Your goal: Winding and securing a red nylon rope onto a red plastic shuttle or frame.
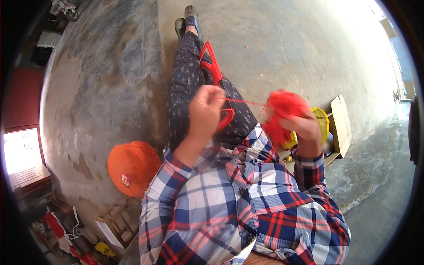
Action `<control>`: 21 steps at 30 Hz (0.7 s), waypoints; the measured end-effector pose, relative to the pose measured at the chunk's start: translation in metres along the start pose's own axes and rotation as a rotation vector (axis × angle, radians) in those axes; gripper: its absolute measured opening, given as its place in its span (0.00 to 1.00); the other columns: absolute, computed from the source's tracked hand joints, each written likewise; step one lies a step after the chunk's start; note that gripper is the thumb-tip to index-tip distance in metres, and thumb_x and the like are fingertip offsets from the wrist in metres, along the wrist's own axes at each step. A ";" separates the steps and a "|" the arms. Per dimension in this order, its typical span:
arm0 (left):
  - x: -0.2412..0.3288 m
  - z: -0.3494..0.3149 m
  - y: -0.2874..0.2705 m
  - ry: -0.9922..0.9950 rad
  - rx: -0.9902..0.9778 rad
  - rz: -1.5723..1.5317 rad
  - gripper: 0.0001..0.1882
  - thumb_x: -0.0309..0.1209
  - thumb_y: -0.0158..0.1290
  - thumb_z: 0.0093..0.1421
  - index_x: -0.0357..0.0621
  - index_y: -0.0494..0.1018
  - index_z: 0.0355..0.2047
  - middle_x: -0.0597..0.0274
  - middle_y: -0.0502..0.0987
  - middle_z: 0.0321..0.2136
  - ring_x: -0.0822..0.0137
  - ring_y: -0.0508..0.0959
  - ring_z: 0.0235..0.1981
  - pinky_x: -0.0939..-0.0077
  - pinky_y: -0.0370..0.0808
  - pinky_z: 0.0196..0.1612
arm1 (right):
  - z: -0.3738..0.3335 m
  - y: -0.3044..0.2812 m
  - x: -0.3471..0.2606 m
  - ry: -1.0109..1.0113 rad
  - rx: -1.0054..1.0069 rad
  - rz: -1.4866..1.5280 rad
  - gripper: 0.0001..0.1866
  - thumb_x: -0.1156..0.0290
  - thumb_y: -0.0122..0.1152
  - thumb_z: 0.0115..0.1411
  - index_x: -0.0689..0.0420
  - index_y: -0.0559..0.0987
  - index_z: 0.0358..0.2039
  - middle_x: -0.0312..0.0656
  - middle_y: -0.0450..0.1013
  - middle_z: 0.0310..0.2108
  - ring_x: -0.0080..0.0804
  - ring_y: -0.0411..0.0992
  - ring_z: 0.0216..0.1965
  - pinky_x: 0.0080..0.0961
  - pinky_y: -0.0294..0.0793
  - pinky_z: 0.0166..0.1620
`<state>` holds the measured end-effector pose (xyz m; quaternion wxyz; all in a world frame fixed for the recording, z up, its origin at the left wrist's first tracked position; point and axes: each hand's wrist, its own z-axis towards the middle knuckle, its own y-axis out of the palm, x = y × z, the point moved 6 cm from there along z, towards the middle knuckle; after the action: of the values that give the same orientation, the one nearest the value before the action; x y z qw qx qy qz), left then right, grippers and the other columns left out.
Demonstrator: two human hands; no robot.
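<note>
Looks like a home utility room or garage, can't tell which: bare, stained concrete floor (119, 66), spoked wheel (72, 15) upper left, household clutter (73, 236) lower left, open cardboard box (341, 126), bright light at right.

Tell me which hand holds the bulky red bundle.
The right hand: it grips the red bundle, while the left hand pinches a thin red strand.

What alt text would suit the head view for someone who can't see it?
A bare right hand holds a red yarn bundle, one strand stretching to the left hand. A red handled piece lies over dark patterned trousers; an orange round object sits on the floor, left.
</note>
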<state>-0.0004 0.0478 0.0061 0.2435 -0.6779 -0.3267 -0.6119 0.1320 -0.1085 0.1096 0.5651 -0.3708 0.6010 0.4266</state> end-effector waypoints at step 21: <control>0.011 0.010 0.014 -0.352 -0.221 -0.544 0.07 0.33 0.49 0.62 0.48 0.70 0.27 0.70 0.72 0.22 0.80 0.68 0.19 0.82 0.56 0.15 | 0.033 -0.007 0.047 -0.282 0.253 -0.052 0.18 0.67 0.62 0.58 0.59 0.73 0.47 0.43 0.72 0.47 0.36 0.72 0.47 0.34 0.70 0.53</control>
<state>0.0173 0.0476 0.0163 -0.0634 -0.6835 -0.4643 -0.5596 0.1461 -0.0781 0.0622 0.6968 -0.2487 0.5549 0.3804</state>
